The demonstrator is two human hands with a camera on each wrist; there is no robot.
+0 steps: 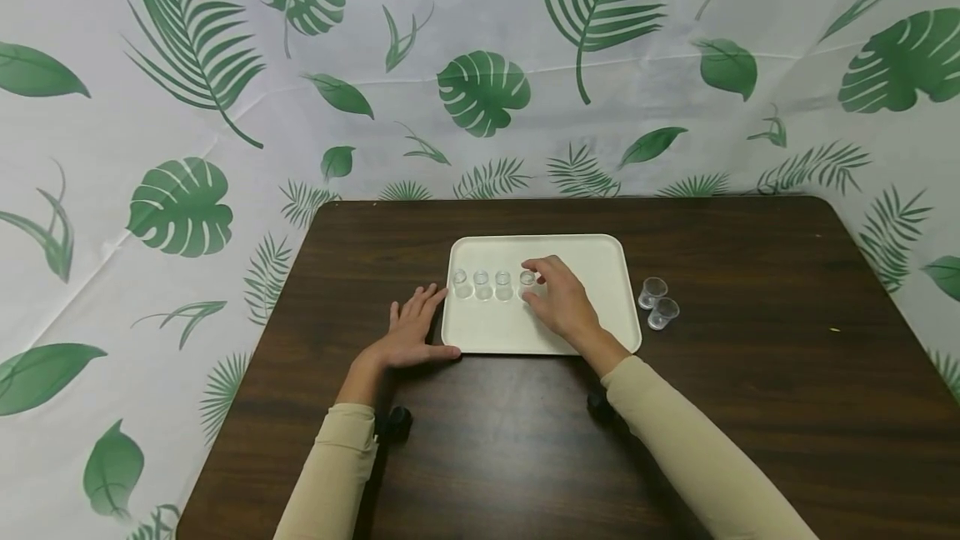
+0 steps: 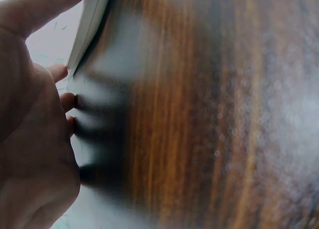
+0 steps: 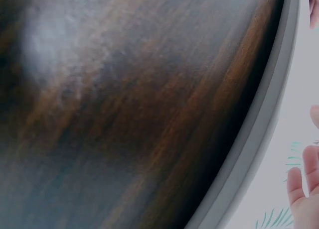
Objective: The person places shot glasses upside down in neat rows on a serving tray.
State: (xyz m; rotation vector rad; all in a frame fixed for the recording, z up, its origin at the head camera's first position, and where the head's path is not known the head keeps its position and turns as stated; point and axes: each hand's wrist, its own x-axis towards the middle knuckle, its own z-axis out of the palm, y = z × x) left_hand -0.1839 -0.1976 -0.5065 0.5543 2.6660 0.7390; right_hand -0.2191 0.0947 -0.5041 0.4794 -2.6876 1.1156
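A cream tray [image 1: 517, 336] lies on the dark wooden table, with several small clear plastic cups [image 1: 482, 285] in a row across its left half. In the head view, my right hand [image 1: 566, 302] reaches over the tray. Its thumb and forefinger pinch the rightmost cup [image 1: 527, 279] of that row. My left hand [image 1: 408, 333] rests with fingers spread at the tray's left side, its thumb by the near left corner. In the left wrist view, the left palm [image 2: 35, 134] is beside the tray's edge. The right wrist view shows only some right-hand fingers [image 3: 310, 174]; the cups are out of that view.
Two more clear cups [image 1: 657, 303] stand close together on the table [image 1: 750, 407], just right of the tray. A tiny yellow speck [image 1: 835, 329] lies farther right. A white cloth with green leaf prints [image 1: 405, 123] hangs behind the table and along its sides.
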